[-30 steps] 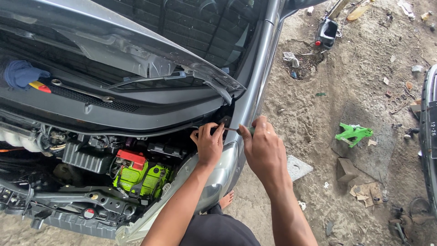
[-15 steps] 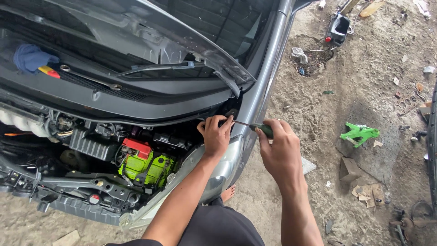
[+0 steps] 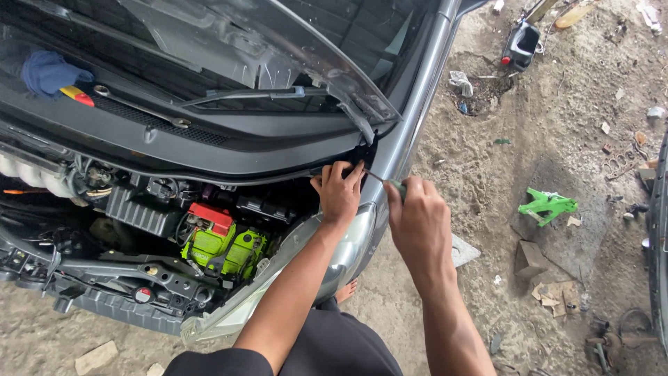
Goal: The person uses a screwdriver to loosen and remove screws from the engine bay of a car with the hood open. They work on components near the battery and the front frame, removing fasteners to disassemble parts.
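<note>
**Working the screwdriver at the corner of the cowl**

Far left, on the black plastic cowl panel [image 3: 209,150] below the windscreen, lie a crumpled blue cloth [image 3: 50,72], a red-and-yellow tool handle [image 3: 76,95] and a long steel wrench [image 3: 139,108]; all are well apart from the hands. Below them the engine bay stands exposed, with the bright green battery with its red terminal cover [image 3: 224,240] near the headlight.

The left hand [image 3: 341,191] rests at the right-hand corner of the engine bay, fingers curled over the black rubber edge strip [image 3: 229,182] and pressed against the dark corner trim piece [image 3: 365,154] beside the grey front wing [image 3: 410,132]. It grips nothing loose; it appears to steady the trim.

The right hand [image 3: 419,223] is clenched around the green-handled screwdriver [image 3: 390,184], whose thin shaft runs up and left to a tip just beside the left fingertips, at the trim's lower edge. The fastener itself is hidden.

To do this well, I judge that the shaft should stay in line with the fastener, with firm pressure along it, so the tip does not slip towards the left fingers or scratch the paint. The left hand does best holding the trim without covering the tip.

Further right, on the dirt floor [image 3: 487,195], lies a green metal bracket [image 3: 546,205].
</note>
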